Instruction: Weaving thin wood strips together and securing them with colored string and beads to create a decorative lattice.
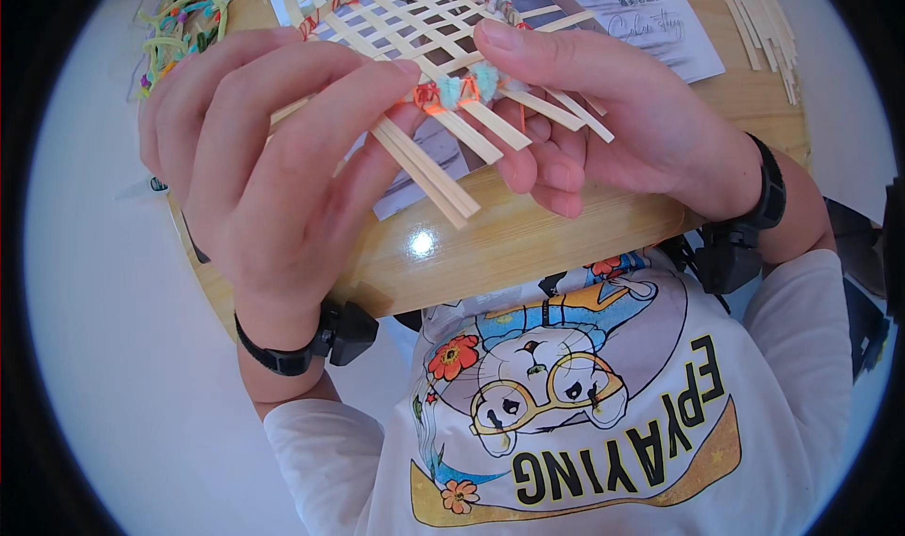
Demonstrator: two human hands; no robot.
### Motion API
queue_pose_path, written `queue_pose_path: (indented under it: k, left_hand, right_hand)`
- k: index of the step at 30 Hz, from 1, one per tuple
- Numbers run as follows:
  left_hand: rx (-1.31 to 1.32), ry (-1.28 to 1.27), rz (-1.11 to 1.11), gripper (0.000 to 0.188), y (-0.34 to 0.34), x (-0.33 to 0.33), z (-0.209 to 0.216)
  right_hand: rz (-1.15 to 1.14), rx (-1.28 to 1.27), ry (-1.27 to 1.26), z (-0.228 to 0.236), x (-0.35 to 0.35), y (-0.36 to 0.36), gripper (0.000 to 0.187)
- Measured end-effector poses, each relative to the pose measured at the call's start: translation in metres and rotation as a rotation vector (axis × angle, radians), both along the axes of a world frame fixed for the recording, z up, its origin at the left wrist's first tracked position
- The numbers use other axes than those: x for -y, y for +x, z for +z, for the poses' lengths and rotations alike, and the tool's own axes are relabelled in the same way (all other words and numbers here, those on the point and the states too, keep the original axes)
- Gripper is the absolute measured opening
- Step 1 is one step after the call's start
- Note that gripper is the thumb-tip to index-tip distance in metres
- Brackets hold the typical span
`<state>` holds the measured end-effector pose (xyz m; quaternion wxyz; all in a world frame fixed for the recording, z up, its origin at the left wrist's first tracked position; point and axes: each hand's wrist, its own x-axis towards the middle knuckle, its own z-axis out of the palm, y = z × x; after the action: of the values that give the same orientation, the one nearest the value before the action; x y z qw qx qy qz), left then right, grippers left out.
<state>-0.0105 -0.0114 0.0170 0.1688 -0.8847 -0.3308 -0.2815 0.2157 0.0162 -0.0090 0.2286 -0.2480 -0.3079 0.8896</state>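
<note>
The person's left hand is pinched together on the near left rim of an open-weave round piece of pale flat wooden strips; the right hand is closed about its right side, thumb laid on top and fingers curled beneath; whether those fingers also grip the thin orange strand hanging there, I cannot tell. The piece is held up over the near middle of the pale wooden table, its near rim bound with orange-red yarn and fuzzy pale turquoise yarn; to work it well, I would pinch right beside the binding, keep the turns snug, and avoid bending the thin strips.

Strip ends jut past the rim toward the person and could catch a strand or a finger; the table's curved near edge lies close to the body, so forearm movement seems freer sideways; white printed sheets lie under and beyond the piece, a tangle of multicoloured yarn at far left, a fan of loose pale strips at far right.
</note>
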Motion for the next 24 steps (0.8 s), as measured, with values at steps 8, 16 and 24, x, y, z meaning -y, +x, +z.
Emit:
queue_pose_path:
  k: [8, 16, 24]
  left_hand:
    - [0.010, 0.010, -0.002, 0.028, 0.0037, 0.0006, 0.0002]
    - [0.019, 0.006, 0.018, 0.027, 0.0063, 0.0025, -0.0016]
    - [0.020, -0.018, -0.001, 0.025, 0.0062, 0.0042, -0.0002]
  right_hand:
    - [-0.007, -0.015, 0.024, 0.0008, 0.0009, 0.0004, 0.046]
    - [0.015, 0.036, 0.095, 0.0020, 0.0027, -0.0004, 0.045]
    - [0.040, 0.065, 0.139, 0.0013, 0.0016, 0.0011, 0.044]
